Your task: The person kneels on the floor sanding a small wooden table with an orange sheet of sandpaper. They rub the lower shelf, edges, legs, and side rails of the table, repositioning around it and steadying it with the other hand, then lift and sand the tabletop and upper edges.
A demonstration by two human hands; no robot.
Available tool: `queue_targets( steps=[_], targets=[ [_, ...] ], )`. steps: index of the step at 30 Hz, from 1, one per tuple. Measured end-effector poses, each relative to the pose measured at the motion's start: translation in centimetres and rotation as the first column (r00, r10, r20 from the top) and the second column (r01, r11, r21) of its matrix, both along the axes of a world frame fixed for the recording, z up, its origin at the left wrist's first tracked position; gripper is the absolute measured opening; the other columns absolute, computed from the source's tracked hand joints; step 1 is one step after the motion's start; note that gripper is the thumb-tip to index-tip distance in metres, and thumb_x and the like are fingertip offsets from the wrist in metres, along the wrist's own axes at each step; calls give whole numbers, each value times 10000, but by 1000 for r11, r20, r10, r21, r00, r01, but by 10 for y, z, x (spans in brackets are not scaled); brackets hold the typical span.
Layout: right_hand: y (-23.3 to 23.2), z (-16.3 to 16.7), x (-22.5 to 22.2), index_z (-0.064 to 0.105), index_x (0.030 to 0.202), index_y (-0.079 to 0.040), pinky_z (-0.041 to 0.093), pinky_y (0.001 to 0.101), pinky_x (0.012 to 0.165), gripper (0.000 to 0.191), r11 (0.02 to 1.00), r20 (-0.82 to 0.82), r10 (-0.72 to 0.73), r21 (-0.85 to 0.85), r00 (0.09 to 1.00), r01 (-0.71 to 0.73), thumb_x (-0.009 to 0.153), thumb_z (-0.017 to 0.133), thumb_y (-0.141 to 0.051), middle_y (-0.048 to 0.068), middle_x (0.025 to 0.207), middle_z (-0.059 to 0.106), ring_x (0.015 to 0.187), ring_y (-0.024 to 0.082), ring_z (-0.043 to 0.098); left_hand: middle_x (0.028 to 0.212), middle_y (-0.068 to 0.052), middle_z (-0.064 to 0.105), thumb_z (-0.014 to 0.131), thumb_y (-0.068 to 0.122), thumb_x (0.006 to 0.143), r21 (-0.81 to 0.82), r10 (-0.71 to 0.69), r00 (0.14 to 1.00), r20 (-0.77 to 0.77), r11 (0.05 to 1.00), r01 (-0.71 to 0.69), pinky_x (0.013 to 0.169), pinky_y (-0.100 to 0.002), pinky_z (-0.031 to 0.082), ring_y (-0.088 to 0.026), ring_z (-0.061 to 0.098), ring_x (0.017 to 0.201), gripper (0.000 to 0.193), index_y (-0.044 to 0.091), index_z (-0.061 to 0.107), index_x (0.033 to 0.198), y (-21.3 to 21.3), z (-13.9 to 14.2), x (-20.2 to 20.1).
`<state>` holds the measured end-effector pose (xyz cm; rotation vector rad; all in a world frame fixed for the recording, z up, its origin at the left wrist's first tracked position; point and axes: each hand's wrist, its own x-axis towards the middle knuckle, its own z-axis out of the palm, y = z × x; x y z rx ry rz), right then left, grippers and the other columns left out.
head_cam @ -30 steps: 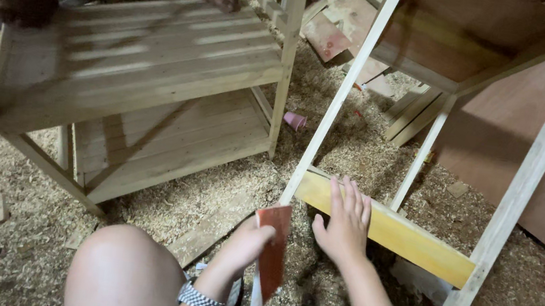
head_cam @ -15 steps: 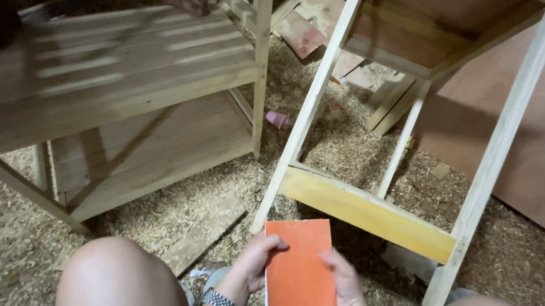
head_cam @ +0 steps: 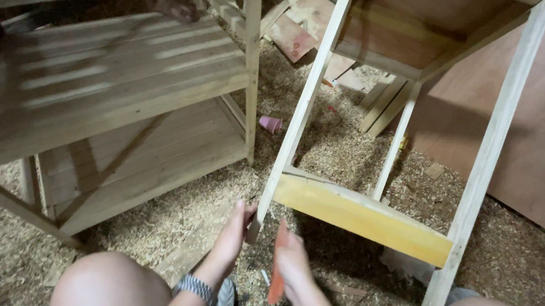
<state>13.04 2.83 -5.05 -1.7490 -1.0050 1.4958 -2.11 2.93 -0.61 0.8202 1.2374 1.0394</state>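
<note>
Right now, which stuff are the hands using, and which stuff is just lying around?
In use:
- orange sheet in the right hand
- pale wooden frame
- left hand, by the frame's leg

Lying about:
- slatted shelf unit
- small pink cup
- wood scraps
- sawdust

thin orange sanding sheet [head_cam: 278, 273], seen edge-on, upright beside the pale wooden frame leg [head_cam: 293, 128].

Dim, warm overhead light; slatted shelf [head_cam: 105, 89] smeared by motion blur (hands soft too); deep shadow under frame.
</note>
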Motion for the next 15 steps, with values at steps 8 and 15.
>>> queue_targets(
  steps=[8, 15],
  targets=[
    [-11, 32, -66, 425, 1393, -135, 519, 374, 974, 560, 933, 202, -40, 357, 979, -36, 864, 426, 49, 144, 1325, 496, 1160, 280, 616, 1455, -166, 617, 178, 649, 992, -43, 13, 998, -67, 999, -16, 1172, -366, 394, -269, 564, 1372, 851, 48, 598, 1423, -5, 6, 0],
    [-9, 47, -60, 523, 1284, -81, 588, 401, 898, 305, 1000, -8, 21, 16, 1000, -21, 1060, 426, -265, 107, 1131, 655, 1019, 260, 687, 1363, -142, 685, 227, 604, 1004, -4, -6, 984, -180, 1000, 6, 1128, -336, 429, -233, 626, 1304, 770, 77, 645, 1378, -8, 6, 6]
  ],
)
